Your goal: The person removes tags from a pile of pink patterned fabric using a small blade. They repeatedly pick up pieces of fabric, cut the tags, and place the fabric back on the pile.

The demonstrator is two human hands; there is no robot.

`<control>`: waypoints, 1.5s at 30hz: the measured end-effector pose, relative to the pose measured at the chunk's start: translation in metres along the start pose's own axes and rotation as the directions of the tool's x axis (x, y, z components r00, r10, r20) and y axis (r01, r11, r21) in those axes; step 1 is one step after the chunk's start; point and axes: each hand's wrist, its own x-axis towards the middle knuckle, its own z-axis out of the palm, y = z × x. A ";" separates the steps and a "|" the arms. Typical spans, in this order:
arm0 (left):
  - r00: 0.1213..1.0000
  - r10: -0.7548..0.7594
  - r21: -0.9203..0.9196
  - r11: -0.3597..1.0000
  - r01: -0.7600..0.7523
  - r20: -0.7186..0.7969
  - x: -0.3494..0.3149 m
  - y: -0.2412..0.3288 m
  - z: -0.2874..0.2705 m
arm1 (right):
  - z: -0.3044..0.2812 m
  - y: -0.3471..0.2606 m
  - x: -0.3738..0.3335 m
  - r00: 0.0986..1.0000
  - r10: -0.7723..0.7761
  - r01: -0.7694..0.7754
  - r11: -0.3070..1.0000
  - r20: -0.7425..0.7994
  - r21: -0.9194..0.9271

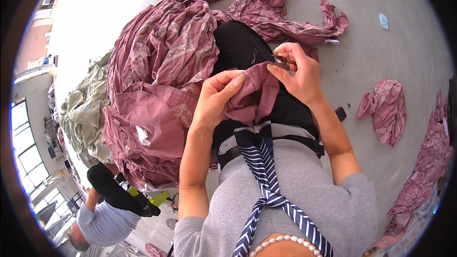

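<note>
A dusty-pink cloth (pixel 257 90) is stretched between my two hands above my lap. My left hand (pixel 219 96) is closed on its left part, thumb on top. My right hand (pixel 301 74) pinches the upper right edge between thumb and fingers. A small dark thing shows under the right fingers; I cannot make out what it is. The held cloth hangs in folds over my black trousers (pixel 240 43). Beside my left arm, a large heap of the same patterned pink fabric (pixel 162 52) spreads, with a white label (pixel 142 135) on its nearer part.
Pale green fabric (pixel 88 109) lies left of the pink heap. At lower left another person (pixel 107 221) sits bent over. A crumpled pink cloth (pixel 388 112) lies on the grey floor (pixel 362 62) at right, below a light blue packet (pixel 383 21). More pink fabric (pixel 423 176) lines the right rim.
</note>
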 end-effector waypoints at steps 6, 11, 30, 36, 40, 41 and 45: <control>0.994 0.093 0.070 0.994 -0.089 -0.055 0.001 -0.003 0.003 | -0.010 -0.029 -0.011 0.989 -0.115 0.130 0.978 0.098 -0.165; 0.992 0.087 0.121 0.990 -0.076 -0.093 0.001 -0.002 0.011 | -0.005 -0.024 -0.017 0.977 -0.144 0.183 0.943 0.158 -0.276; 0.992 0.076 0.069 0.995 -0.069 -0.097 0.000 -0.001 0.009 | 0.001 -0.019 -0.011 0.976 -0.208 0.219 0.948 0.068 -0.233; 0.995 0.071 0.104 0.993 -0.064 -0.069 0.000 0.001 0.010 | 0.004 -0.018 -0.011 0.969 -0.234 0.246 0.943 0.078 -0.223; 0.989 0.111 0.109 0.989 -0.101 -0.097 0.001 0.000 0.012 | 0.002 -0.018 -0.012 0.968 -0.238 0.250 0.940 0.076 -0.233; 0.988 0.115 0.089 0.990 -0.106 -0.100 0.000 0.003 0.014 | 0.002 -0.018 -0.013 0.970 -0.229 0.241 0.941 0.077 -0.237; 0.991 0.092 0.087 0.993 -0.084 -0.094 -0.001 0.004 0.013 | 0.004 -0.017 -0.012 0.971 -0.228 0.239 0.945 0.075 -0.223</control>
